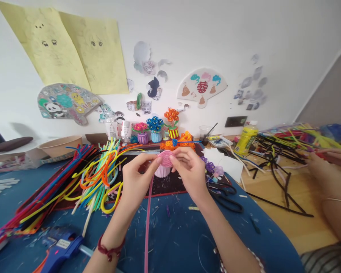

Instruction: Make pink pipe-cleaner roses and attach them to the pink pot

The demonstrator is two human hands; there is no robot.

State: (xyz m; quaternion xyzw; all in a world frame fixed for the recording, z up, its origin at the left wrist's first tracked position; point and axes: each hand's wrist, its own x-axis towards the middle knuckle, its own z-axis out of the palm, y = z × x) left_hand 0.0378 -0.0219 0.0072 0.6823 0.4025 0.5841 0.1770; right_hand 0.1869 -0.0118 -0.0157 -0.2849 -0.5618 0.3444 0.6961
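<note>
Between my two hands is a flat pink spiral coil [166,158] of pipe cleaner. My left hand [139,172] pinches its left edge, and my right hand [189,168] pinches the right edge. From my left fingers the loose pink tail [148,223] hangs straight down toward the table's near edge. Just behind and below the coil stands a pale pink ribbed cup [162,172], partly covered by it. Orange pipe-cleaner flowers [184,140] lie behind my right hand.
Colourful pipe cleaners [102,178] are heaped at left, near a blue glue gun [64,250]. Small flower pots [156,135] line the wall. Black-handled scissors [227,197] lie right, by a yellow bottle [246,138]. Another person's hands [318,167] work at far right.
</note>
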